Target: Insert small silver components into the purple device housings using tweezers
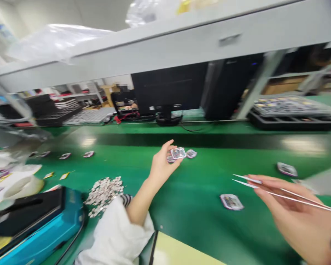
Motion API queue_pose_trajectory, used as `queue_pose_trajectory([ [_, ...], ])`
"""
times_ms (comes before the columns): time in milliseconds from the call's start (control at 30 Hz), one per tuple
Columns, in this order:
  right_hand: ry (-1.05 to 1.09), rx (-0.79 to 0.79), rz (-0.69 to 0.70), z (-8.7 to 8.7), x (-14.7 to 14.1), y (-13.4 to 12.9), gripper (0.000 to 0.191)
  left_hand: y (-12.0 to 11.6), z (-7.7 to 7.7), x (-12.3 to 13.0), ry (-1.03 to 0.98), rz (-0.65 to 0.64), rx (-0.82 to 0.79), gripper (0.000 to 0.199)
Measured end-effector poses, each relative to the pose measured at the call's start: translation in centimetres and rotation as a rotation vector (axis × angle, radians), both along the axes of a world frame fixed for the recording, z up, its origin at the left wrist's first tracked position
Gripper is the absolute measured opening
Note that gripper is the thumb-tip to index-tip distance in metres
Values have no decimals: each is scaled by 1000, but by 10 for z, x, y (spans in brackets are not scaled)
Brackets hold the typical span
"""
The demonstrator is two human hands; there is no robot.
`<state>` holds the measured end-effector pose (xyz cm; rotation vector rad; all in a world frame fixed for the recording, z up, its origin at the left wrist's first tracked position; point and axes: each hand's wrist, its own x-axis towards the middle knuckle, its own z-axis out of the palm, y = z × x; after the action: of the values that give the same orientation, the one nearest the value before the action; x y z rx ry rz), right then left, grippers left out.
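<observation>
left hand (162, 167) grips small shiny packets (178, 153)
right hand (295, 217) has its fingers closed around long tweezers (281, 193) (tips slightly apart), held above the green workbench (198, 217)

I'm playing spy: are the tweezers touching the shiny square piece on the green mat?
Apart: the head view shows green mat between the tweezers and the shiny square piece.
</observation>
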<state>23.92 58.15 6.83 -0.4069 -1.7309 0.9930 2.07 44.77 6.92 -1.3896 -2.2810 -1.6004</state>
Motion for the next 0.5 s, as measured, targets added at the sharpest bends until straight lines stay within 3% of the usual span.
queue_pose_trajectory([
  [100, 35, 112, 138, 47, 20, -24, 27, -13, 41, 54, 55, -172, 29, 63],
  [200, -92, 170, 342, 73, 39, -39, 31, -33, 63, 93, 144, -289, -1, 64],
  [333, -182, 254, 497, 86, 53, -49, 43, -48, 70, 118, 260, -351, -14, 61],
  [500, -167, 282, 459, 86, 59, -53, 46, -53, 72, 128, 407, -308, 7, 58],
])
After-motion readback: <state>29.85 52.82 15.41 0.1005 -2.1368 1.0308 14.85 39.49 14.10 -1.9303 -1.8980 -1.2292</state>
